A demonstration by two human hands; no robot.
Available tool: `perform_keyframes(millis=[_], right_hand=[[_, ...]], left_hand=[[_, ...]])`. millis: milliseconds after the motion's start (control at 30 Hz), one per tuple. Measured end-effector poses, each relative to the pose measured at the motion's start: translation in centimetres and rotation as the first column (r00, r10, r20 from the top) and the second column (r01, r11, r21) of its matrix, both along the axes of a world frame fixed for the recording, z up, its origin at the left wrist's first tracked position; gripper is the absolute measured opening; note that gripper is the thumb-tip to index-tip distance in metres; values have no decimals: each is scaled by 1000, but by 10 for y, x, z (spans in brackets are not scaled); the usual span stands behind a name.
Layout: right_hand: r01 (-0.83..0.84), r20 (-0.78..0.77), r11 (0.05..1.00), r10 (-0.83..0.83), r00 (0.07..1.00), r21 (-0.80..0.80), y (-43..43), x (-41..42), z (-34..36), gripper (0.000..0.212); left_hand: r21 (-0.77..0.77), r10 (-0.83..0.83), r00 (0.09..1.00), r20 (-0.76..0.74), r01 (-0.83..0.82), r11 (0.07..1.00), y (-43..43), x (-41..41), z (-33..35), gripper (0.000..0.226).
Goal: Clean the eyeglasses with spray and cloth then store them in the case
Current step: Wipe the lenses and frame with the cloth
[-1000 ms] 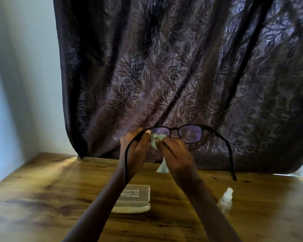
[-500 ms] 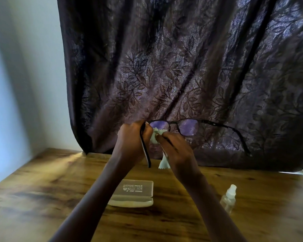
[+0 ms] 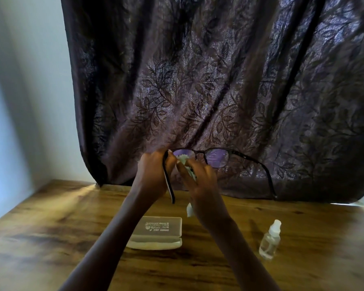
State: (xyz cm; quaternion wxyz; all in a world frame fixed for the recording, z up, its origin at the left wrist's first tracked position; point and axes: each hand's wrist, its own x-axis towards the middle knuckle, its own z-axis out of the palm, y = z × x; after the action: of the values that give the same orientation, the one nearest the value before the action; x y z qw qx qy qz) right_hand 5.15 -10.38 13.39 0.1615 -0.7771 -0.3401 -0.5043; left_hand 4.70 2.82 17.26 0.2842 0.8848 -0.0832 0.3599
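Wooden table (image 3: 51, 232), case (image 3: 156, 240) lettering illegible

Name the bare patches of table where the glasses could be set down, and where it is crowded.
Bare table left of the case, right of the spray bottle. Crowded: left hand and right hand at the eyeglasses above the case.

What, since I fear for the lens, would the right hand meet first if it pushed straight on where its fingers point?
The cloth, which the right hand presses on the eyeglasses lens; behind that, probably the curtain.
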Motion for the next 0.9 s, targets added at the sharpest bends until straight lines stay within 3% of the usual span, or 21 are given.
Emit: perform_keyframes(millis=[67, 167, 267, 400, 500, 667, 833, 900], right_hand=[[60, 14, 998, -60, 998, 28, -5, 2, -2, 40], [146, -1, 984, -146, 989, 104, -3, 4, 3, 42], [122, -26, 981, -119, 992, 148, 6, 5, 7, 41], [31, -21, 997, -30, 999, 74, 8, 1, -2, 44], [95, 9, 994, -95, 995, 46, -1, 1, -8, 47], [204, 24, 972, -209, 978, 120, 6, 6, 3, 37], [87, 26, 996, -88, 996, 18, 9, 6, -10, 45], [111, 47, 994, -111, 993, 6, 3, 5, -14, 41]], left_hand=[[29, 17, 1000, -8, -17, 999, 2, 2, -2, 28], [-46, -19, 1000, 24, 20, 999, -3, 1, -3, 33], [-80, -58, 998, 24, 60, 995, -8, 1, -2, 31], [10, -28, 1000, 1, 28, 1000, -7, 3, -2, 23], [-113, -32, 999, 21, 34, 993, -5, 0, 0, 32], [-121, -36, 999, -17, 33, 992, -10, 3, -4, 32], [-13, -16, 1000, -26, 16, 1000, -7, 3, -1, 26], [-54, -21, 1000, 10, 22, 998, -6, 0, 0, 31]])
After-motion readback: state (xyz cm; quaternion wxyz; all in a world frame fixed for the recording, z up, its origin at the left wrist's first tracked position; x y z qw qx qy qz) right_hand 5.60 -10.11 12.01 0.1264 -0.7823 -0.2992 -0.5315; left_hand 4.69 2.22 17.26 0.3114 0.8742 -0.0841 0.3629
